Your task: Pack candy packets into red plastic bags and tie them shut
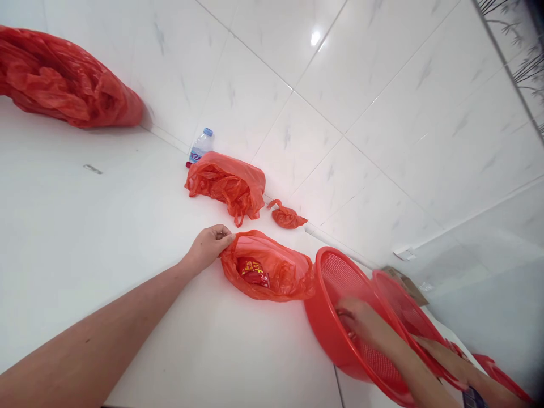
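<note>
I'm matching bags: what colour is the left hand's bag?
The bag is translucent orange-red, best seen in the head view.

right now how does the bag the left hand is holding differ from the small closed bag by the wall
The held bag gapes open, showing a red packet with yellow print; the small bag is gathered closed. The held bag is clearly larger than the small bag. The left hand pinches the held bag's rim, while nothing grips the small bag. Both are red plastic.
</note>
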### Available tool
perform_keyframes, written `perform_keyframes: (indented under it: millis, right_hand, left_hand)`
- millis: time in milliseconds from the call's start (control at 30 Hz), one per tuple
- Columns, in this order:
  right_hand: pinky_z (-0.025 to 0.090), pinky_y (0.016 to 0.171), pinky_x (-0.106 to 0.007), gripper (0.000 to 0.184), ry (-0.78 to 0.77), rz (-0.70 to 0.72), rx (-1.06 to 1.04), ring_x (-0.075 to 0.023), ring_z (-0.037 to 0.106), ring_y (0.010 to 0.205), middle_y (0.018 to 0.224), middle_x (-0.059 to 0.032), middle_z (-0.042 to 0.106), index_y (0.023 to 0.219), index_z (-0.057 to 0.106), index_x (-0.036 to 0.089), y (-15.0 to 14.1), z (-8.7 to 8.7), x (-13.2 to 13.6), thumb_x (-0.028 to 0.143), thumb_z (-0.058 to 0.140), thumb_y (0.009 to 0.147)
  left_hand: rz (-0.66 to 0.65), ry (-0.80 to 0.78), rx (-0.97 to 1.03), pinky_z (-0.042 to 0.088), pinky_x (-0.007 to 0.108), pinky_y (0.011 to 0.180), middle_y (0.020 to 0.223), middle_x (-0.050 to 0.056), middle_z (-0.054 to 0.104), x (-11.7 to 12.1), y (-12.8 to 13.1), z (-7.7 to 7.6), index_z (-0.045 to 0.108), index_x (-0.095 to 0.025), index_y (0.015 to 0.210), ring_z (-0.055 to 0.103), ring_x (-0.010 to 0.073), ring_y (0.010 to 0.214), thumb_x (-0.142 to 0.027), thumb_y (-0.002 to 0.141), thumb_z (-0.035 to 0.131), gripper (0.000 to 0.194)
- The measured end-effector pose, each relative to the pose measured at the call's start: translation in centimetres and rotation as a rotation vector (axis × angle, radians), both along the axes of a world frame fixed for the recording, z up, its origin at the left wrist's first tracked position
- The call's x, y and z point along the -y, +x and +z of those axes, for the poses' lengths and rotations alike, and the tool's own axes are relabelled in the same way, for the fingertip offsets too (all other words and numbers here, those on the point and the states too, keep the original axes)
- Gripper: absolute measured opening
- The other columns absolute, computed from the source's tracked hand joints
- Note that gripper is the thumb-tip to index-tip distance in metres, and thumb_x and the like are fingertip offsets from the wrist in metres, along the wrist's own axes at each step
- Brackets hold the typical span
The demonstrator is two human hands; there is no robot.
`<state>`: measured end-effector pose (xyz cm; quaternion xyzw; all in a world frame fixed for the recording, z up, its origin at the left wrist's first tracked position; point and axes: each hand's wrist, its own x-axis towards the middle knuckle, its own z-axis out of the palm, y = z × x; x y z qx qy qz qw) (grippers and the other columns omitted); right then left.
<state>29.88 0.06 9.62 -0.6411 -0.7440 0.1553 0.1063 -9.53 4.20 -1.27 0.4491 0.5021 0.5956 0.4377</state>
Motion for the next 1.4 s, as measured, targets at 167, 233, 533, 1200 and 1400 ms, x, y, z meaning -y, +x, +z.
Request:
perform_keyframes:
  millis: [167, 233, 533, 1200, 1400]
  right_hand:
    - [0.049, 0.054, -0.027, 0.024, 0.172, 0.093, 0.208, -0.0172, 0.058, 0.07, 0.088, -0.0041, 0.059, 0.091, 0.065, 0.026, -0.9, 3.8, -2.3, 0.035, 0.043, 0.085]
    - [0.048, 0.057, -0.028, 0.023, 0.304, 0.156, 0.27, -0.0163, 0.057, 0.068, 0.084, -0.0028, 0.058, 0.091, 0.064, 0.027, -2.9, 5.0, -2.1, 0.033, 0.043, 0.086]
    - [0.047, 0.067, -0.027, 0.027, 0.338, 0.498, 0.099, -0.0141, 0.055, 0.075, 0.09, -0.0018, 0.054, 0.102, 0.063, 0.028, -14.6, 3.2, -1.7, 0.019, 0.041, 0.089]
    - [0.044, 0.096, -0.053, 0.051, 0.661, 0.139, 0.298, -0.0311, 0.045, 0.124, 0.136, -0.0112, 0.047, 0.135, 0.042, 0.028, -3.7, -3.7, 6.6, 0.034, 0.052, 0.086]
    - [0.033, 0.104, -0.06, 0.054, 0.611, 0.249, 0.303, -0.0349, 0.028, 0.135, 0.149, -0.0083, 0.03, 0.136, 0.04, 0.032, -4.6, -8.4, 7.4, 0.028, 0.054, 0.085]
  left_hand:
    - [-0.002, -0.016, -0.012, 0.035, 0.022, 0.047, 0.055, -0.005, 0.052, 0.1, 0.0, 0.2, 0.052, -0.02, 0.067, 0.045, 0.0102, 0.049, -0.039, 0.07, 0.059, 0.021]
    - [-0.001, -0.014, -0.01, 0.035, 0.022, 0.047, 0.055, -0.005, 0.051, 0.1, 0.0, 0.2, 0.052, -0.02, 0.067, 0.044, 0.01, 0.049, -0.039, 0.071, 0.059, 0.021]
    - [-0.013, -0.006, -0.013, 0.035, 0.022, 0.047, 0.056, -0.005, 0.051, 0.0, -0.1, 0.0, 0.052, -0.02, 0.068, 0.046, 0.0104, 0.049, -0.039, 0.072, 0.059, 0.021]
    - [0.039, -0.025, 0.003, 0.037, 0.021, 0.047, 0.055, -0.005, 0.057, 0.3, -0.1, 0.4, 0.055, -0.02, 0.066, 0.048, 0.0097, 0.048, -0.042, 0.068, 0.065, 0.024]
    - [0.049, -0.043, -0.021, 0.039, 0.021, 0.048, 0.057, -0.004, 0.059, 0.2, -0.2, 0.3, 0.057, -0.02, 0.067, 0.049, 0.0108, 0.05, -0.044, 0.066, 0.067, 0.025]
